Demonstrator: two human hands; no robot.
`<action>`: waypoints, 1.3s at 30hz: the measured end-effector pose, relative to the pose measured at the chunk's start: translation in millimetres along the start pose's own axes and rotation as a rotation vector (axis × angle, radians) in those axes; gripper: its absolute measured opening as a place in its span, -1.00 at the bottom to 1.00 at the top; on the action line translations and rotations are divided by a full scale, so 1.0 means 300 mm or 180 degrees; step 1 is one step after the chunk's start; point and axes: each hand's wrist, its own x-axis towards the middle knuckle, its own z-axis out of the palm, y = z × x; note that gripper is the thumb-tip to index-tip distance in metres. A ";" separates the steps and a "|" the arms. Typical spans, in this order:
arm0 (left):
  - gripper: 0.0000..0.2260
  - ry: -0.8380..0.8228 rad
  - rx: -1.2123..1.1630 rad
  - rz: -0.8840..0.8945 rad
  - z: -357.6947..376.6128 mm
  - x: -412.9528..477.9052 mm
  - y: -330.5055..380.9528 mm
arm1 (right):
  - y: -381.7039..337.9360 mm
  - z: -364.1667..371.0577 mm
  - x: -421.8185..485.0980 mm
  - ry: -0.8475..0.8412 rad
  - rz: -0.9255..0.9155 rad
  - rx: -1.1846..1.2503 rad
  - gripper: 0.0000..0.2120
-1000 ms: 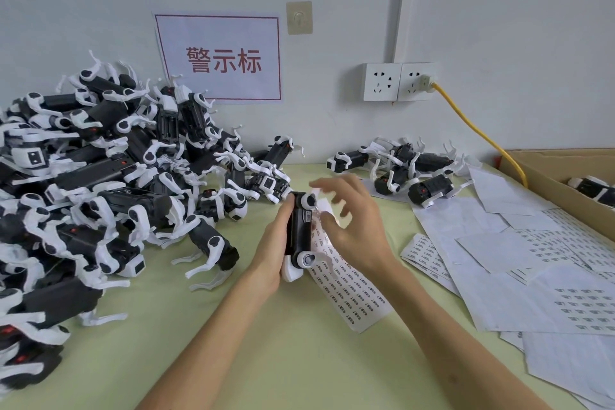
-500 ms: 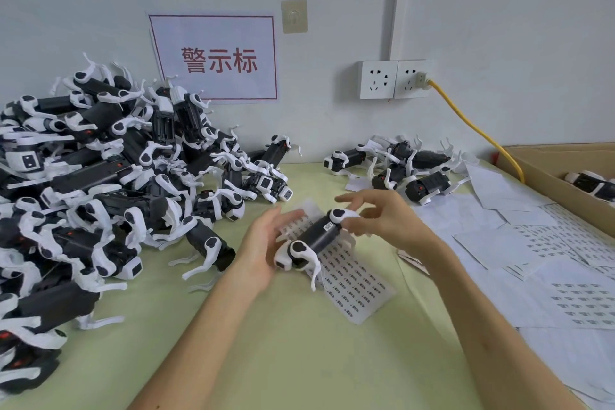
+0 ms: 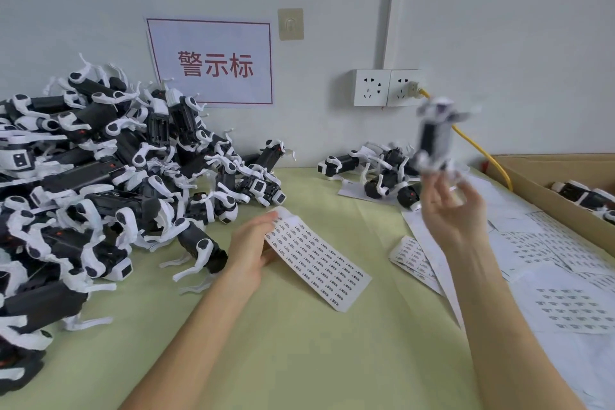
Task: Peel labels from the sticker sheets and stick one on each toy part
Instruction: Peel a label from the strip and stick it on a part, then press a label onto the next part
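Note:
A black-and-white toy part [image 3: 435,136] shows blurred in the air at the right, just above the spread fingertips of my raised right hand [image 3: 451,210]; no finger curls round it. My left hand [image 3: 251,248] pinches the left edge of a white sticker sheet [image 3: 319,260] covered in rows of small labels, and the sheet lies slanted on the green table [image 3: 299,343]. A big heap of toy parts [image 3: 100,183] fills the left side. A smaller group of toy parts [image 3: 376,173] lies by the wall behind my right hand.
More sticker sheets and white backing papers [image 3: 539,276] cover the right of the table. A cardboard box [image 3: 545,183] at the far right holds several toy parts. A yellow cable [image 3: 479,150] runs from the wall socket [image 3: 386,87] down behind the box.
My right hand has lifted the toy part away from the sheet, up and to the right, and its fingers have spread. My left hand has let go of the toy and now holds only the sheet.

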 end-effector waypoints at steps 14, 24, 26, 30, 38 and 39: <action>-0.78 0.0421 0.1418 0.1182 -0.005 0.000 -0.028 | 0.240 0.046 0.009 0.0169 0.0001 -0.3159 -0.85; -0.86 0.2092 0.3965 0.2562 -0.067 -0.041 0.071 | 0.327 0.044 -0.022 -0.0109 0.0095 -0.4200 -0.81; -0.77 0.1627 0.4725 0.1448 -0.102 -0.019 0.089 | 0.333 0.049 -0.029 -0.0151 0.0132 -0.4267 -0.81; -0.76 0.1122 0.4875 0.0897 -0.108 -0.018 0.109 | 0.342 0.052 -0.040 -0.0235 0.0255 -0.4402 -0.79; -0.74 0.0525 0.4150 0.0630 -0.200 -0.072 0.193 | 0.361 0.042 -0.035 -0.0484 0.0336 -0.4711 -0.79; -0.70 0.0366 0.4033 0.0559 -0.218 -0.085 0.207 | 0.362 0.041 -0.034 -0.0508 0.0342 -0.4727 -0.79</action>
